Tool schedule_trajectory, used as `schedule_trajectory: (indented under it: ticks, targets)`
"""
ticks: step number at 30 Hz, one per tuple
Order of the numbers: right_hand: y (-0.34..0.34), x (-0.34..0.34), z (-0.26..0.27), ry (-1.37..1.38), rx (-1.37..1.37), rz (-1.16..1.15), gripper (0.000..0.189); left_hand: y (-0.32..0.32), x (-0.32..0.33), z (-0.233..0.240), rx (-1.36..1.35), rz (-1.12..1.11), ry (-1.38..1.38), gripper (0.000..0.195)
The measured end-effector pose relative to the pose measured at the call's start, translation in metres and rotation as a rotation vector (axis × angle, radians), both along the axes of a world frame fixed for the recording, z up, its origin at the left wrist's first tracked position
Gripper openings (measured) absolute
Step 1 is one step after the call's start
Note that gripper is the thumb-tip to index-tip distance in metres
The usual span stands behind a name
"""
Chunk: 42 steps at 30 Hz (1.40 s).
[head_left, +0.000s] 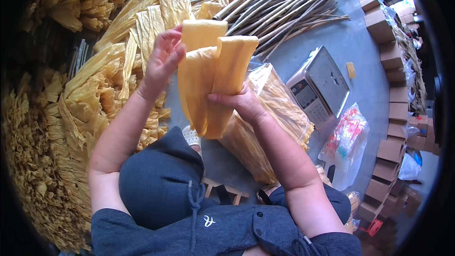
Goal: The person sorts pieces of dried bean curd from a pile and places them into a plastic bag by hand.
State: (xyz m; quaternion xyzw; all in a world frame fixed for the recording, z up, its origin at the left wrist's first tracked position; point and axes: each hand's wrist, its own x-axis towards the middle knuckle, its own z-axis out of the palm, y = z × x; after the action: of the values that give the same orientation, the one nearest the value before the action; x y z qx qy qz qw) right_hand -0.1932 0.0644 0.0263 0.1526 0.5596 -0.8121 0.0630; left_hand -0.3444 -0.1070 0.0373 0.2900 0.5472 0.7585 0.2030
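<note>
In the head view my right hand (240,103) grips a bundle of folded yellow sheets, apparently dried tofu skin (231,67), with the thumb across its front. One flat fold stands upright above the thumb, and other layers hang to its left. My left hand (165,55) is at the left edge of the rear folded sheet (204,33), fingers apart and slightly curled. Its fingertips reach that edge, partly hidden. Below my right hand lies a clear plastic bag of similar sheets (280,103) on the grey floor (359,35).
Piled yellow sheets (96,110) spread along the left. Bamboo sticks (280,7) lie in a heap ahead. To the right are a digital scale (320,85), a printed plastic bag (346,145), a small loose piece (351,70) and a curved row of cardboard boxes (396,96).
</note>
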Motion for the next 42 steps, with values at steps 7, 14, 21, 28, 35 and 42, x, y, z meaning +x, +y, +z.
schedule_trajectory:
  ticks: [7,14,21,28,35,42]
  targets:
    - [0.007,0.055,0.06,0.081,-0.033,-0.166,0.029,0.036,0.046,0.106,-0.36,-0.332,-0.087,0.054]
    - [0.032,0.119,0.091,0.163,-0.034,-0.433,0.036,0.099,0.129,0.113,-0.3,-0.466,-0.216,0.07]
    - [0.074,0.186,0.066,0.239,0.302,-0.473,0.066,0.144,0.217,0.055,-0.418,-0.272,-0.277,0.057]
    - [0.099,0.231,0.05,0.146,0.516,-0.404,0.074,0.158,0.25,0.003,-0.361,-0.179,-0.651,0.055]
    - [0.091,0.258,-0.006,0.015,0.489,-0.285,0.079,0.167,0.266,-0.024,-0.213,-0.4,-0.931,0.06]
    - [0.103,0.262,-0.001,-0.122,0.512,-0.199,0.086,0.187,0.274,-0.048,-0.186,-0.073,-0.882,0.066]
